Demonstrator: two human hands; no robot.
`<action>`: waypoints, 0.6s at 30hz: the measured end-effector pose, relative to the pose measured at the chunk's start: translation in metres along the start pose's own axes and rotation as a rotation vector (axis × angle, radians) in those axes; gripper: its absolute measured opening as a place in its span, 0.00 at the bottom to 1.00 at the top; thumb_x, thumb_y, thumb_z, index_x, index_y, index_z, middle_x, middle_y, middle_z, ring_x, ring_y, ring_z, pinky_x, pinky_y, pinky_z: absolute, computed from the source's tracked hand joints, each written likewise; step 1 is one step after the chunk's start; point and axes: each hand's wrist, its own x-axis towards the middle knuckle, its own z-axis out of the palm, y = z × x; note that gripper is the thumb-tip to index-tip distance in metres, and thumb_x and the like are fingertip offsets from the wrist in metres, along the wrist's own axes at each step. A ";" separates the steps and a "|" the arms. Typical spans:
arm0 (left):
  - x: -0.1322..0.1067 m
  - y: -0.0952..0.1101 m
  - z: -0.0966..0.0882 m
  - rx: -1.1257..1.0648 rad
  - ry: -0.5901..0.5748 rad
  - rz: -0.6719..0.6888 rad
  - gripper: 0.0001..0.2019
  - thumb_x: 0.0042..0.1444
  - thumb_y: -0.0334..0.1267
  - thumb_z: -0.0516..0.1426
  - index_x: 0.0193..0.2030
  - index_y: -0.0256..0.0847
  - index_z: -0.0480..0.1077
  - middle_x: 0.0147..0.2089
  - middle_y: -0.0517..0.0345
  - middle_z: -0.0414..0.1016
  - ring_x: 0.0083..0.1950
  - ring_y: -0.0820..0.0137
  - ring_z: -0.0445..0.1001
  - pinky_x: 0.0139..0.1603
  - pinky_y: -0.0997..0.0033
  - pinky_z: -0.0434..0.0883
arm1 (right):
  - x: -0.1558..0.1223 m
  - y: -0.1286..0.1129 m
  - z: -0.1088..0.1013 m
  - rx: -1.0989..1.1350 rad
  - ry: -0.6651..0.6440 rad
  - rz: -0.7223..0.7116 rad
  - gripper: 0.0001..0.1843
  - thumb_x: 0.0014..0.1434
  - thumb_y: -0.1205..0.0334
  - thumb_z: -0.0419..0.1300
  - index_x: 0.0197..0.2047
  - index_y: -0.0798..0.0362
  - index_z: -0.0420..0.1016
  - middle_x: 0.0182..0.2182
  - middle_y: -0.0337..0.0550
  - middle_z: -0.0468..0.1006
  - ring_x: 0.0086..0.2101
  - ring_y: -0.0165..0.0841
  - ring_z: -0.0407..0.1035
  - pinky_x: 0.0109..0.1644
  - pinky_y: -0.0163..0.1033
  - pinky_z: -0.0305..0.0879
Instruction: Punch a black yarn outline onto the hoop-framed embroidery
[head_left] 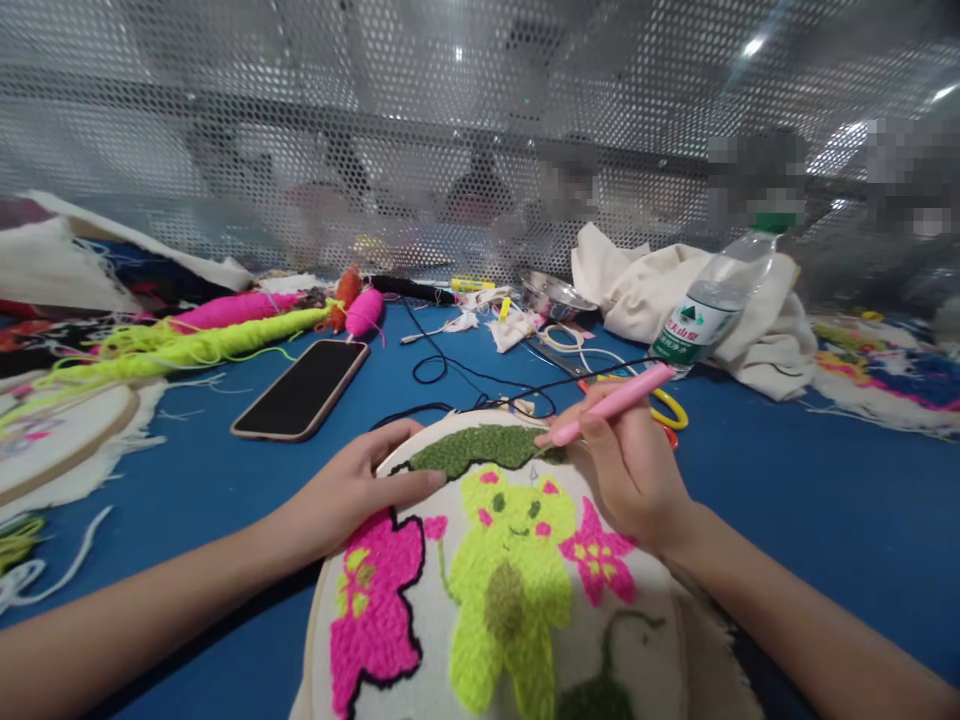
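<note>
A round embroidery hoop with cream fabric rests in front of me, tilted up. On it are a yellow-green bear, a pink flower with a black outline, a smaller pink flower and a dark green band along the top. My left hand grips the hoop's upper left edge, thumb on the fabric and fingers behind it. In my right hand is a pink punch needle, its tip at the right end of the green band. Black yarn trails from its rear end.
A phone lies left on the blue table. Yarn bundles and another hoop are further left. Behind stand a metal bowl, crumpled cloth, a water bottle, scissors and a perforated metal screen.
</note>
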 end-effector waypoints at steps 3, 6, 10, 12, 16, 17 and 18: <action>0.000 0.000 0.000 0.022 0.011 0.014 0.18 0.42 0.46 0.65 0.37 0.42 0.68 0.34 0.59 0.75 0.33 0.65 0.75 0.31 0.70 0.73 | 0.002 0.000 -0.004 -0.061 -0.081 -0.024 0.12 0.66 0.58 0.45 0.38 0.52 0.66 0.35 0.46 0.72 0.33 0.32 0.70 0.39 0.41 0.67; 0.001 -0.001 0.000 0.024 0.005 0.021 0.17 0.42 0.46 0.65 0.36 0.42 0.68 0.33 0.59 0.75 0.32 0.65 0.75 0.31 0.71 0.73 | 0.005 -0.004 -0.009 -0.082 -0.187 -0.037 0.12 0.66 0.59 0.45 0.38 0.52 0.67 0.34 0.45 0.72 0.35 0.34 0.69 0.40 0.42 0.66; 0.000 -0.001 0.000 0.009 0.015 0.035 0.17 0.43 0.46 0.65 0.36 0.42 0.67 0.33 0.58 0.75 0.32 0.65 0.76 0.30 0.71 0.73 | 0.011 -0.013 -0.015 -0.153 -0.315 -0.099 0.09 0.65 0.61 0.48 0.35 0.51 0.66 0.37 0.44 0.72 0.38 0.35 0.68 0.42 0.42 0.63; -0.001 -0.002 0.001 0.006 0.021 0.039 0.17 0.42 0.46 0.65 0.36 0.42 0.67 0.33 0.58 0.75 0.32 0.64 0.76 0.29 0.71 0.73 | 0.014 -0.017 -0.016 -0.185 -0.356 -0.115 0.08 0.64 0.61 0.50 0.33 0.51 0.65 0.36 0.43 0.72 0.39 0.35 0.66 0.43 0.41 0.62; -0.002 -0.001 0.001 -0.002 0.009 0.038 0.17 0.42 0.45 0.65 0.36 0.43 0.68 0.32 0.60 0.75 0.32 0.64 0.76 0.30 0.70 0.73 | 0.018 -0.017 -0.012 -0.290 -0.461 -0.110 0.09 0.64 0.60 0.51 0.32 0.52 0.64 0.33 0.43 0.71 0.35 0.35 0.64 0.40 0.42 0.60; -0.002 -0.001 0.001 -0.005 0.009 0.041 0.17 0.42 0.45 0.65 0.36 0.43 0.68 0.32 0.60 0.76 0.32 0.65 0.76 0.30 0.70 0.73 | 0.018 -0.017 -0.011 -0.305 -0.474 -0.115 0.09 0.63 0.60 0.51 0.32 0.52 0.65 0.33 0.43 0.71 0.35 0.35 0.64 0.39 0.42 0.60; -0.002 -0.001 0.001 -0.007 0.010 0.046 0.17 0.42 0.45 0.65 0.36 0.44 0.68 0.32 0.61 0.76 0.32 0.65 0.76 0.30 0.70 0.73 | 0.018 -0.015 -0.010 -0.307 -0.468 -0.124 0.08 0.63 0.60 0.52 0.32 0.52 0.66 0.33 0.43 0.72 0.35 0.35 0.65 0.39 0.42 0.60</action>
